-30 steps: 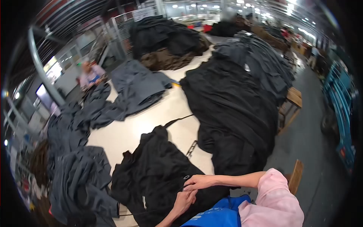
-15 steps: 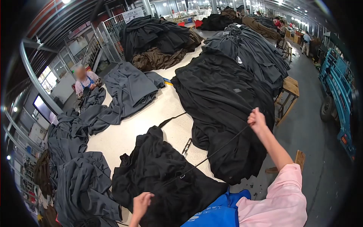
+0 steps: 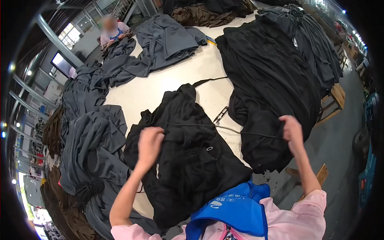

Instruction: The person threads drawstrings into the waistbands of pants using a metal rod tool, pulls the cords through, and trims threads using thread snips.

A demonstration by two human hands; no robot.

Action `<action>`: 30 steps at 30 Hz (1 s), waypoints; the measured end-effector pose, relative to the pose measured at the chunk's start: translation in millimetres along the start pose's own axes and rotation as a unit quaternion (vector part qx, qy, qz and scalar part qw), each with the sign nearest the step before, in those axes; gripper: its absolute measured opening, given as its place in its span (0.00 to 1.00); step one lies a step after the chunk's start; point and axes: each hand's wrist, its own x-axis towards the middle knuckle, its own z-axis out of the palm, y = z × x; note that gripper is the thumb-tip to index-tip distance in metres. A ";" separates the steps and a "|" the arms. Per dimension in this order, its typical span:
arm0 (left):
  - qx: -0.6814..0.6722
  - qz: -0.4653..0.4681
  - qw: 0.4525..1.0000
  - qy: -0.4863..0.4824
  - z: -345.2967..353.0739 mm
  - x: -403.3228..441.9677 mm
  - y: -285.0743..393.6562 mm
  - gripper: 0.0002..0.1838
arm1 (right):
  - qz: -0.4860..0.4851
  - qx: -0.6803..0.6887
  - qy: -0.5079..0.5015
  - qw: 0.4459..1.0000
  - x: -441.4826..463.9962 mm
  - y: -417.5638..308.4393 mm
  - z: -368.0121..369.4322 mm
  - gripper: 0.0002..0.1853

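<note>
Right hand (image 3: 293,132) curled closed on one end of the thin black cord, blurred; left hand (image 3: 150,144) curled near the other end, too blurred to tell if it grips. Largest first: pale counter (image 3: 160,84) under everything. Black fabric pile (image 3: 276,76) on its right side, looks heavy as a mass, soft, likely to slump; best lifted by both arms under the folds. Grey fabric (image 3: 90,140) along the left, same limp look. Black garment (image 3: 184,172) spread in front of the body, soft, floppy, likely light to moderate; take it by hem or edge, flat fabric will just bunch. Cord (image 3: 224,127) stretches between the hands, over the garment, a strip of bare counter and the pile's near end; nearly straight, slight bend. Judged light, flexible, not fragile, maybe slippery; pinch close to the ends. Small dark tool (image 3: 221,116) just beside the pile. Pale oblong ring (image 3: 209,149) on the garment, probably stiff.
</note>
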 end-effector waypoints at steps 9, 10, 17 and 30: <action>0.001 -0.023 0.984 -0.176 57.1 -59.2 18.0 0.16 | 0.249 0.100 -0.384 0.884 -58.4 81.9 132.6 0.17; 0.005 0.000 0.986 -0.167 58.1 -57.0 14.5 0.16 | 0.236 0.093 -0.388 0.886 -57.7 86.5 142.2 0.17; -0.039 0.013 0.969 -0.244 55.2 -58.5 19.9 0.17 | 0.266 0.062 -0.367 0.889 -49.9 90.8 159.4 0.19; -0.049 0.046 0.986 -0.150 59.9 -82.6 43.3 0.12 | 0.285 0.073 -0.356 0.887 -46.6 96.9 163.3 0.18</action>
